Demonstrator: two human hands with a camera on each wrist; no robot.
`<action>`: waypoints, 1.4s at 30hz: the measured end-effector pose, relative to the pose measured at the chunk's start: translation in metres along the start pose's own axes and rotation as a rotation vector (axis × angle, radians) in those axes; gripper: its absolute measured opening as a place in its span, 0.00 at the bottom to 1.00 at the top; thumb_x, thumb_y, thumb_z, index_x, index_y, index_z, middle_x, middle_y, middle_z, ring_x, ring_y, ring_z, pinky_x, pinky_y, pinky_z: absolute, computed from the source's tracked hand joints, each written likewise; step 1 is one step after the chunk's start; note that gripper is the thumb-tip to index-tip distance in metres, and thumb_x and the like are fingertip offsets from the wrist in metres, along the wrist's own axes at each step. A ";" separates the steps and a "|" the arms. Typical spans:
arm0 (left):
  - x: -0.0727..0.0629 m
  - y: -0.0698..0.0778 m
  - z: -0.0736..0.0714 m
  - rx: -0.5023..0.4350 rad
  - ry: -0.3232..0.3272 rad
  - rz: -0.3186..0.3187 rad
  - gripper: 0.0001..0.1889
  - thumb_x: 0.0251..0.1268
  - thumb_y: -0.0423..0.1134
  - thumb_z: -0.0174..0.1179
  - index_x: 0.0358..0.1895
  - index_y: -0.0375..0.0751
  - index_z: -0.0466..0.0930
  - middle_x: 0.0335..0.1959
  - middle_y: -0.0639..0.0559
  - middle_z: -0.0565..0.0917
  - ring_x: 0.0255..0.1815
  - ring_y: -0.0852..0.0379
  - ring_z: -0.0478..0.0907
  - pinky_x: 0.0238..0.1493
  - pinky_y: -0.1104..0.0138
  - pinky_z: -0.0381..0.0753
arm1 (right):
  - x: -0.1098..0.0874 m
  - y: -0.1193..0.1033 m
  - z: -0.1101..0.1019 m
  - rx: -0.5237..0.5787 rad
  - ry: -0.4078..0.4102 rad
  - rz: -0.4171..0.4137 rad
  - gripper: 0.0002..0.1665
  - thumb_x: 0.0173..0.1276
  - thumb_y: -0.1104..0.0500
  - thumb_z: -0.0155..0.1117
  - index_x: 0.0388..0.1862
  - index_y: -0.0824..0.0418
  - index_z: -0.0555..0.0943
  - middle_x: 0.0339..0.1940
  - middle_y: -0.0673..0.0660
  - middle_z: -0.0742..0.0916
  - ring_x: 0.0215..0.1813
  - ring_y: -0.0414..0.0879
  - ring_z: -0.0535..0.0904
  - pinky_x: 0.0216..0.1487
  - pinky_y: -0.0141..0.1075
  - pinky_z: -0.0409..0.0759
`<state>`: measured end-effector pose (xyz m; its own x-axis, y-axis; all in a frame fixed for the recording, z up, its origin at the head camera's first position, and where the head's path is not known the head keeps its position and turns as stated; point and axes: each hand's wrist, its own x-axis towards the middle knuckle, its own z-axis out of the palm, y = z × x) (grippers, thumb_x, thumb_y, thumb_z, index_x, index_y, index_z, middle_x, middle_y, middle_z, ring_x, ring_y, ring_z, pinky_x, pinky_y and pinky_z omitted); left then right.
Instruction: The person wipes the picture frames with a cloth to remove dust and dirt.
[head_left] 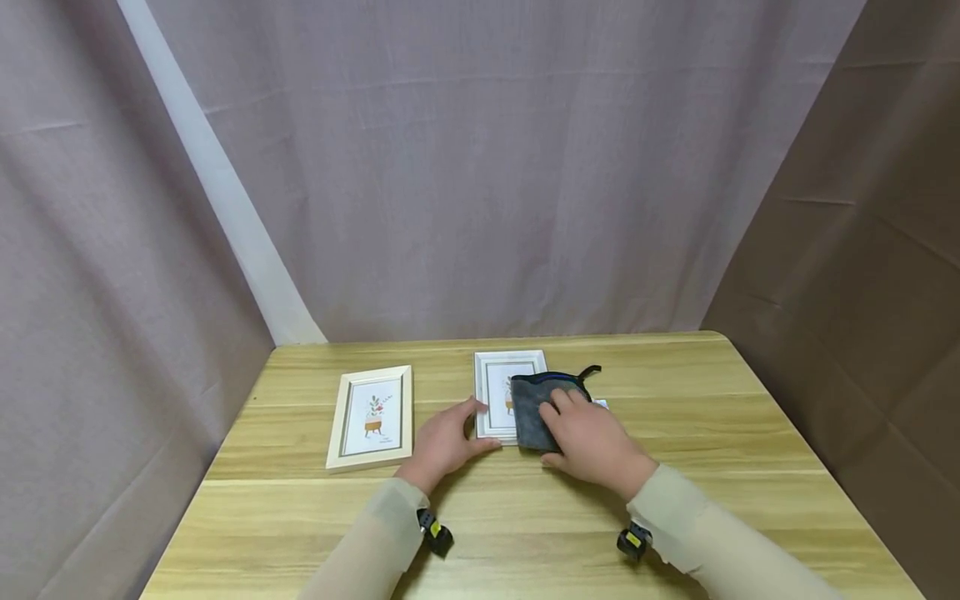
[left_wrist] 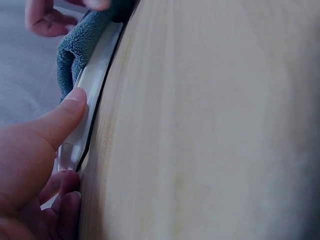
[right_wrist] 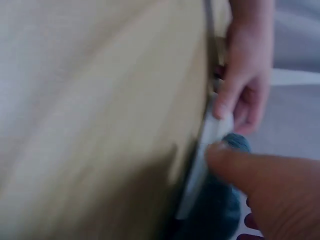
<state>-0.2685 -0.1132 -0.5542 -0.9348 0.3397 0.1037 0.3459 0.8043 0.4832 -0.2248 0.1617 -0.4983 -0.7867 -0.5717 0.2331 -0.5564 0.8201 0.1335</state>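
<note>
"Fingers and thumb of the left hand [head_left: 446,437] pinch the near-left corner of the white picture frame [head_left: 497,385], which lies face up around the middle of the wooden table [head_left: 525,533]. And the right?"

"The fingers of the right hand [head_left: 588,437] are bent over the grey cloth [head_left: 531,417]; whether they pinch it or only press cannot be told."

"What stands in the way?"

"That cloth: it hides the frame's right part and some of its print [head_left: 510,398]. A black loop [head_left: 592,371] sticks out at its far right, and a small pale thing [head_left: 602,403], mostly hidden, shows just past it. A cream picture frame [head_left: 372,421] lies apart at the left; mauve-grey curtains [head_left: 510,208] hang behind."

"Do the wrist views add anything?"

"The left one shows plush pile, teal there, bunched in a fold at the white frame's edge. The right one, blurred, catches the right thumb over that edge. Only the head view shows the print."
</note>
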 end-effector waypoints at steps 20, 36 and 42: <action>0.001 0.002 0.000 0.003 0.004 0.001 0.36 0.65 0.71 0.73 0.71 0.61 0.82 0.77 0.50 0.79 0.67 0.44 0.84 0.60 0.49 0.84 | -0.008 -0.011 0.012 -0.038 0.064 -0.120 0.13 0.71 0.65 0.75 0.52 0.59 0.88 0.46 0.55 0.90 0.44 0.52 0.84 0.42 0.46 0.88; 0.000 0.002 0.000 0.011 0.001 0.004 0.35 0.67 0.70 0.73 0.72 0.60 0.82 0.79 0.50 0.78 0.68 0.44 0.83 0.62 0.49 0.84 | -0.032 -0.046 -0.009 0.060 -0.083 -0.219 0.08 0.71 0.60 0.77 0.48 0.55 0.91 0.45 0.53 0.92 0.43 0.50 0.87 0.40 0.45 0.88; 0.001 0.000 0.000 0.014 0.008 0.014 0.35 0.67 0.69 0.73 0.72 0.60 0.81 0.78 0.50 0.78 0.68 0.44 0.84 0.60 0.50 0.85 | -0.039 -0.058 -0.017 0.083 -0.107 -0.282 0.06 0.67 0.59 0.78 0.43 0.52 0.90 0.38 0.47 0.89 0.35 0.44 0.80 0.32 0.40 0.82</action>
<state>-0.2692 -0.1133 -0.5543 -0.9303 0.3475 0.1174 0.3603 0.8060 0.4696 -0.1572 0.1368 -0.4991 -0.6196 -0.7792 0.0948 -0.7730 0.6267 0.0987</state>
